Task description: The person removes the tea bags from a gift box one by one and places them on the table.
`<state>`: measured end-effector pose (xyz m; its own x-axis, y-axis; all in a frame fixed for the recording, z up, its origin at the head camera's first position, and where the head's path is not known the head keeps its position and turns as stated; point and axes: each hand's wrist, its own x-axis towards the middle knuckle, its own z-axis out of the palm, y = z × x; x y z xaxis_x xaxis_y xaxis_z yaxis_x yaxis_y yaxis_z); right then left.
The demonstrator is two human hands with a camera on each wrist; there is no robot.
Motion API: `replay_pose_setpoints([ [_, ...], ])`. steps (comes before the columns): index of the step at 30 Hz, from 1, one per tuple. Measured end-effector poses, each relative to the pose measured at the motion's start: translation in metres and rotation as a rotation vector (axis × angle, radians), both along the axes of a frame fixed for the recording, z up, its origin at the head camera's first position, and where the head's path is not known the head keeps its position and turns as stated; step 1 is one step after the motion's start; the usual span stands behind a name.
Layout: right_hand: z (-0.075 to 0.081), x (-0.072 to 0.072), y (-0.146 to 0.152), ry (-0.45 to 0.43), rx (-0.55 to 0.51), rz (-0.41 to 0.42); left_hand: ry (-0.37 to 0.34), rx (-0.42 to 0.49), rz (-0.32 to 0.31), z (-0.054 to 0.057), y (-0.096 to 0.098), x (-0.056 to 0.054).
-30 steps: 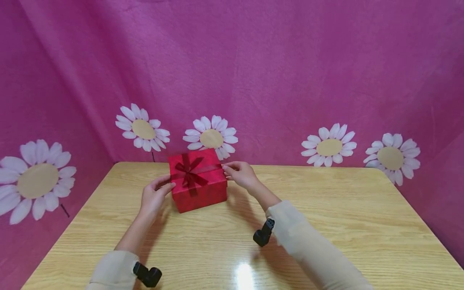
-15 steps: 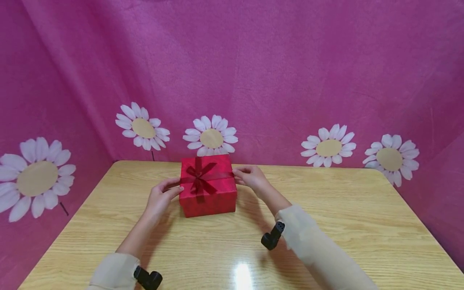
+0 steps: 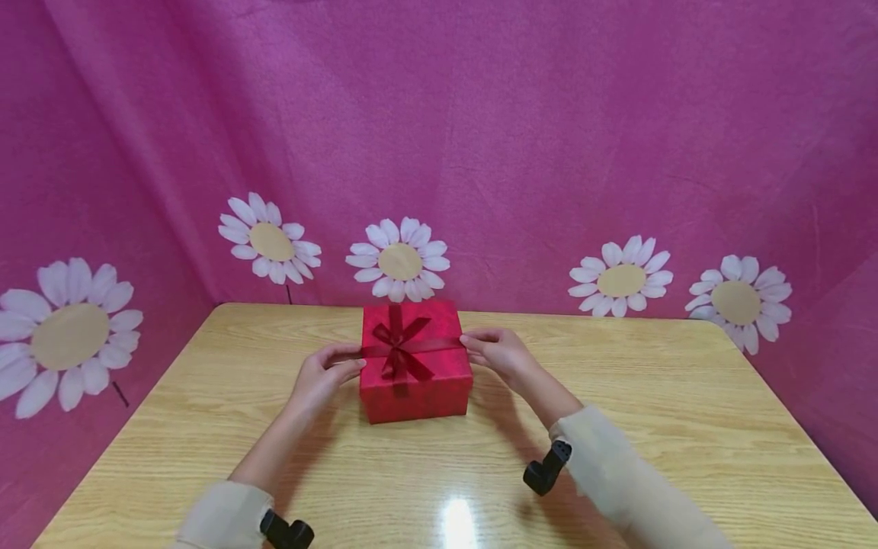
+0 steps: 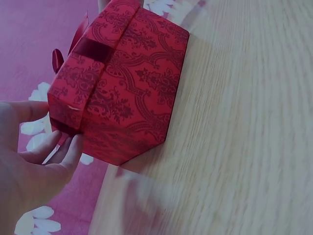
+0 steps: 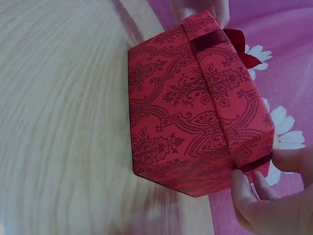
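Observation:
A red gift box (image 3: 418, 400) with a dark damask pattern stands on the wooden table, its fitted lid (image 3: 439, 366) on. Dark red ribbon runs across the lid in both directions and ends in a bow (image 3: 398, 347). On the box's left side my left hand (image 3: 322, 381) grips the lid, thumb near the top edge and fingers at the lid's lower rim, as the left wrist view shows. Opposite it, my right hand (image 5: 274, 200) holds the lid's right side in the same way, fingertips beside the ribbon band. The box's inside is hidden under the lid.
The light wooden table (image 3: 686, 427) ends at a pink cloth backdrop (image 3: 507, 152) printed with white daisies, which also hangs along the left and right sides. Small black cameras (image 3: 549, 465) sit at both sleeve cuffs. A bright glare spot lies near the table's front.
Both hands have moved the gift box to the right and nearer to me. It has turned a little, so its front now faces me more squarely. The grip looks the same.

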<state>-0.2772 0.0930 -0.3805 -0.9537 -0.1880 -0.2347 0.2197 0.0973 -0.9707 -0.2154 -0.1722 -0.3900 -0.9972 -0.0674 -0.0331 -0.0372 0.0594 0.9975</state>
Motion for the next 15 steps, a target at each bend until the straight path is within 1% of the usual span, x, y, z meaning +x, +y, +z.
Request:
replay_pose_setpoints([
  [2, 0.0, 0.002, 0.005, -0.014, -0.017, 0.007, -0.016, 0.015, 0.005, -0.001, 0.003, -0.001],
  [7, 0.001, 0.01, 0.018, -0.069, -0.059, 0.04, -0.062, 0.005, 0.026, -0.005, 0.01, -0.003],
  [11, 0.001, 0.016, 0.026, -0.101, -0.063, 0.045, -0.101, -0.002, 0.041, -0.005, 0.016, -0.002],
  [15, 0.001, 0.024, 0.033, -0.128, -0.082, 0.048, -0.123, 0.017, 0.05, -0.003, 0.021, -0.002],
])
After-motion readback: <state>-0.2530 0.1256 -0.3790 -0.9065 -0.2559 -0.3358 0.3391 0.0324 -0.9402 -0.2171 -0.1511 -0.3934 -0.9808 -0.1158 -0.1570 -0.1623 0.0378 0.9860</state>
